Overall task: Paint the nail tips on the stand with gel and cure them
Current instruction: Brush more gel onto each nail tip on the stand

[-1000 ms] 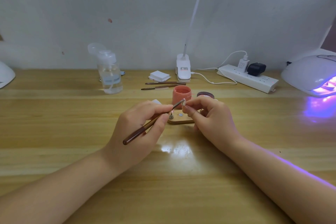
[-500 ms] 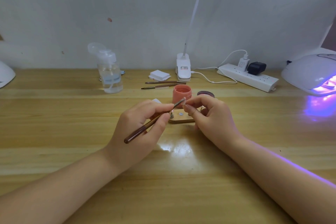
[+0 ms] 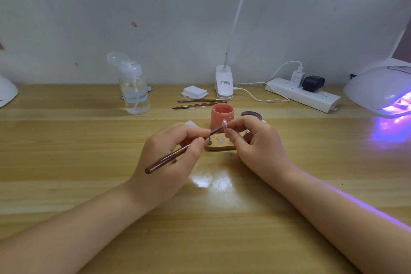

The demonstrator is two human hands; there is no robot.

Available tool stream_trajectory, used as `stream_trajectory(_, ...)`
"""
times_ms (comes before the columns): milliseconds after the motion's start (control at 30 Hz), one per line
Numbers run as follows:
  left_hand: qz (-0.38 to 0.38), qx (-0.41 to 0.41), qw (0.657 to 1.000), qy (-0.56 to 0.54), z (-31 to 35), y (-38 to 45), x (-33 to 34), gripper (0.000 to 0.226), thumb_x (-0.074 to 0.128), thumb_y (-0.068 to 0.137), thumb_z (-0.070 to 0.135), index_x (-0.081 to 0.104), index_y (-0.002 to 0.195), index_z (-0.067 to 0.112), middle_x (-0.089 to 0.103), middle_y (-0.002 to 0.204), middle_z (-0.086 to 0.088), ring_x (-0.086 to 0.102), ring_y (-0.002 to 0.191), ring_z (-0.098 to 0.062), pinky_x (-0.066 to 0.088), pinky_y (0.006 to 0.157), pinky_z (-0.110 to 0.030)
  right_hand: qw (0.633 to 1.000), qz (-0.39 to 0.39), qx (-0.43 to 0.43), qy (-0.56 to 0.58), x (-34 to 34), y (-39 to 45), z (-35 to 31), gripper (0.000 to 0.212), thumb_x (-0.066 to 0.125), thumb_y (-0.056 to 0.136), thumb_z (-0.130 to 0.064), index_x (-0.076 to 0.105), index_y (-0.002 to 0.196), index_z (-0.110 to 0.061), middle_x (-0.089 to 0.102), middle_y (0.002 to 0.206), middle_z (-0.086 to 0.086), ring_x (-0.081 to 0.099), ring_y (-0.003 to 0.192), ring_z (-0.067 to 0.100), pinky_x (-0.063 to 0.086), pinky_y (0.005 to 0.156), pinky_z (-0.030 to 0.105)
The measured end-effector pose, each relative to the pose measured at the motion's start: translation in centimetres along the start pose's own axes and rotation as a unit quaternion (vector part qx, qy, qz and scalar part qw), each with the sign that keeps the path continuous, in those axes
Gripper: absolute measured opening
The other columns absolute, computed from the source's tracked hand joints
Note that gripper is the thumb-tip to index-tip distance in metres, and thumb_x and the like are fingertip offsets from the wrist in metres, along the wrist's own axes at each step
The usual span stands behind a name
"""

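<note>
With both hands raised over the wooden stand (image 3: 220,145), the left hand (image 3: 169,158) grips a brush (image 3: 178,153) pointing toward 2 o'clock, its tip touching the pale nail tip (image 3: 224,123) pinched by the right hand (image 3: 255,144).

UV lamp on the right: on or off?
On. The nail lamp glows purple inside its opening and throws purple light onto the table in front of it.

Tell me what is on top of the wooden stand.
On the wooden stand a small metal post and a round silver disc show. The right hand covers its right end.
</note>
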State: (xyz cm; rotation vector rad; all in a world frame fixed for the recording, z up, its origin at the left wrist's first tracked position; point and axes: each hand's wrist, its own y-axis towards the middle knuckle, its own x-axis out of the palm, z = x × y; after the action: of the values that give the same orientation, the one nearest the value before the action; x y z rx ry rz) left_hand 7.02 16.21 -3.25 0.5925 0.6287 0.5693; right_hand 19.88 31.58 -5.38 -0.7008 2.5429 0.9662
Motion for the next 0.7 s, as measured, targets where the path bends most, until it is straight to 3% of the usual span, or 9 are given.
stream_trajectory(133, 0.007, -0.008, 1.0, -0.026, -0.13, -0.16, -0.14, 0.02, 0.051, 0.086, 0.031, 0.068, 0.094, 0.025, 0.071, 0.091, 0.011, 0.067, 0.085, -0.014, 0.05, 0.074, -0.019, 1.0, 0.005, -0.004, 0.005, -0.09, -0.04, -0.43, 0.003, 0.066, 0.09, -0.021, 0.068, 0.088, -0.02, 0.066, 0.078, -0.011, 0.056, 0.057, 0.032, 0.05, 0.058, 0.043)
stream_trajectory(200, 0.016, -0.018, 0.999, -0.033, -0.12, -0.08, -0.03, 0.02, 0.052, 0.087, 0.033, 0.067, 0.099, 0.027, 0.071, 0.093, 0.012, 0.068, 0.089, -0.013, 0.05, 0.077, -0.019, 1.0, 0.002, -0.004, 0.013, -0.15, -0.07, -0.65, 0.005, 0.065, 0.091, -0.024, 0.069, 0.089, -0.021, 0.068, 0.08, -0.011, 0.058, 0.06, 0.031, 0.051, 0.06, 0.045)
stream_trajectory(300, 0.01, -0.035, 0.999, -0.039, -0.18, 0.0, 0.11, 0.021, 0.053, 0.087, 0.036, 0.067, 0.103, 0.032, 0.072, 0.097, 0.013, 0.069, 0.095, -0.014, 0.052, 0.081, -0.023, 1.0, -0.001, -0.006, 0.009, -0.26, -0.13, -0.74, 0.005, 0.065, 0.091, -0.02, 0.068, 0.088, -0.023, 0.067, 0.079, -0.013, 0.06, 0.061, 0.025, 0.052, 0.061, 0.044)
stream_trajectory(467, -0.006, -0.016, 0.999, -0.036, -0.23, -0.22, -0.04, 0.02, 0.051, 0.086, 0.031, 0.069, 0.092, 0.024, 0.071, 0.087, 0.007, 0.067, 0.082, -0.016, 0.051, 0.072, -0.021, 1.0, 0.008, -0.007, 0.008, -0.27, -0.15, -0.78, 0.004, 0.066, 0.09, -0.022, 0.068, 0.088, -0.022, 0.063, 0.071, -0.018, 0.056, 0.056, 0.016, 0.049, 0.059, 0.037)
stream_trajectory(567, 0.016, -0.026, 0.999, -0.044, -0.27, -0.21, -0.03, 0.02, 0.051, 0.086, 0.033, 0.067, 0.094, 0.025, 0.071, 0.089, 0.007, 0.067, 0.085, -0.015, 0.049, 0.073, -0.018, 1.0, 0.01, -0.012, 0.003, -0.3, -0.2, -0.95, 0.004, 0.066, 0.09, -0.023, 0.069, 0.089, -0.021, 0.063, 0.072, -0.021, 0.055, 0.057, 0.007, 0.049, 0.06, 0.033)
stream_trajectory(700, 0.014, -0.044, 0.998, -0.043, -0.15, -0.11, 0.16, 0.016, 0.058, 0.088, 0.03, 0.068, 0.1, 0.029, 0.073, 0.096, 0.007, 0.068, 0.094, -0.018, 0.054, 0.08, -0.031, 0.999, 0.007, -0.025, -0.027, -0.32, -0.21, -0.99, 0.005, 0.065, 0.091, -0.017, 0.07, 0.092, -0.018, 0.065, 0.077, -0.014, 0.054, 0.059, 0.006, 0.047, 0.061, 0.03)
